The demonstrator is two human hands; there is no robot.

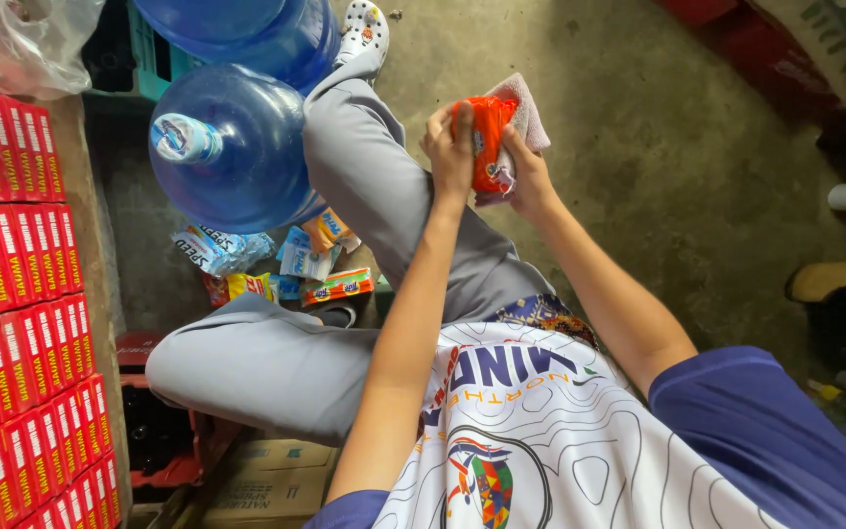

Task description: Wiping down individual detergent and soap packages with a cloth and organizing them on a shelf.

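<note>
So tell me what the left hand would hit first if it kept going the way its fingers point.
The left hand points up the picture, its fingers on the orange packet. Straight on lies only bare concrete floor as far as the picture shows, though depth is hard to judge.

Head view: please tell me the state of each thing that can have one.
Orange packet: held up in both hands.
Pink cloth: pressed behind the packet by the right hand.
Left hand: closed on the packet's side.
Water jug: lying on its side, capped.
Sachets: loose on the floor.
Red boxes: stacked in rows.
</note>
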